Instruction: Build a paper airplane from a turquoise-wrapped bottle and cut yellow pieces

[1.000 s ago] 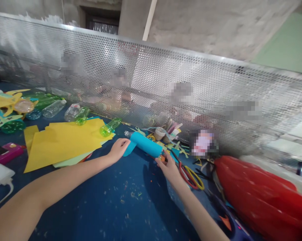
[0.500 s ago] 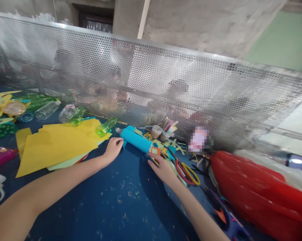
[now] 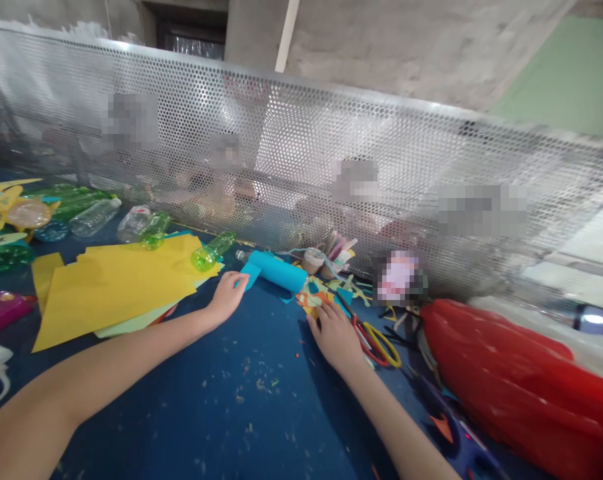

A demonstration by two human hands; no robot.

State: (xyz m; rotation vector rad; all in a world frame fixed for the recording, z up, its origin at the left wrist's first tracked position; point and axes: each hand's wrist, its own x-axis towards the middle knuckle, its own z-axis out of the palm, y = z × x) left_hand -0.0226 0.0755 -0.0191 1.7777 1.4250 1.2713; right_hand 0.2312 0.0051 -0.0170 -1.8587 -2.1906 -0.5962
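A bottle rolled in blue paper [image 3: 277,270] lies on the blue tabletop [image 3: 241,400] close to the perforated screen. My left hand [image 3: 227,295] is at the roll's left end, its curled fingers pinching the loose blue paper flap [image 3: 251,274]. My right hand [image 3: 335,333] lies palm down just right of the roll and apart from it. Its fingers are stretched onto a heap of coloured paper scraps [image 3: 312,301].
Yellow paper sheets [image 3: 116,280] lie to the left, with green bottles [image 3: 210,252] and clear bottles [image 3: 95,217] behind them. Scissors with red and yellow handles [image 3: 381,341] sit beside my right hand. A red plastic bag [image 3: 521,380] fills the right. A perforated metal screen [image 3: 301,147] closes the back.
The blue roll has rolled away toward the screen. My right hand has let go of its right end and now rests on the scraps. My left hand stayed at the flap.
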